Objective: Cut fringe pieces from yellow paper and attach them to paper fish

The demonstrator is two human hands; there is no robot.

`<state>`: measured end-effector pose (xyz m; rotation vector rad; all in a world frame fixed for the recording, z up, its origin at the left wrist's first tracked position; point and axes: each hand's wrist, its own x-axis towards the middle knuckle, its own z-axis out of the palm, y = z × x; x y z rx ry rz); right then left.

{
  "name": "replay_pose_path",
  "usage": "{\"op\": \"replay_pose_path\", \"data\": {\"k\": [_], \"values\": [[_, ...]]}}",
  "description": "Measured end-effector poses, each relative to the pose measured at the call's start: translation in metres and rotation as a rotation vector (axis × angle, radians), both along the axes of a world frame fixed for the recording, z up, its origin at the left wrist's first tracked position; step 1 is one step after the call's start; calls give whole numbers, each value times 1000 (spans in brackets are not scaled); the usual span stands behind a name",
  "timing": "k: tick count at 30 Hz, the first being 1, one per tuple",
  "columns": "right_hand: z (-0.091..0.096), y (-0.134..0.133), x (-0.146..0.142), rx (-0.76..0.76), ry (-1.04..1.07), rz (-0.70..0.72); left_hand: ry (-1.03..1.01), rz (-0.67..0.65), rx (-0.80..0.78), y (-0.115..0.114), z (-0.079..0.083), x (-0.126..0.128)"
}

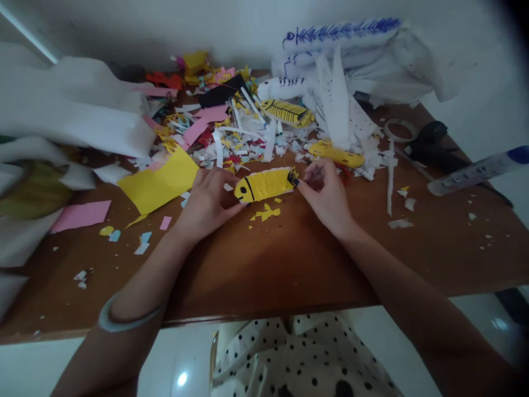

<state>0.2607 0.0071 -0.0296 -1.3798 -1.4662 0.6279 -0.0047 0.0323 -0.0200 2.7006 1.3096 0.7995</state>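
Observation:
A yellow paper fish (pixel 270 185) with a black-drawn eye, mouth and gill line lies between my hands, just above the wooden table. At its head end, my left hand (pixel 209 199) grips it between thumb and forefinger. My right hand (pixel 324 193) pinches the dark fringed tail, its other fingers curled. Small yellow paper scraps (pixel 268 213) are scattered right below the fish. Left of my left hand is a sheet of yellow paper (pixel 161 181) with a ragged edge. Behind the right hand rests another yellow paper piece (pixel 336 153).
Heaped paper scraps (pixel 243 144) cover the table's back, with a striped yellow paper fish (pixel 288 112) among them. A roll of tape (pixel 400 131), a black cable-like object (pixel 433 146) and a blue-capped marker (pixel 475 172) are at right. White foam-like sheets (pixel 82 121) crowd the left.

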Motion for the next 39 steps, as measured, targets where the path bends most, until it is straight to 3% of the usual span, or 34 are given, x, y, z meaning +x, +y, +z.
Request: {"op": "replay_pose_path", "data": {"k": [6,9,16,24,29,39], "values": [[8,-9,-2,-56,-184,274,-30,100,-59,7,-5,-7],[6,-10,-4,-69,-255,343,-33,130,-74,8,-5,-9],[-2,-7,-7,-47,-310,354,-26,135,-66,8,-6,-9],[4,-7,-4,-114,-323,278,-46,119,-81,6,-6,-7],[6,-9,-4,-144,-277,343,-39,101,-83,5,-4,-5],[-2,0,-11,4,-421,378,-15,83,-80,4,-4,-4]]}}
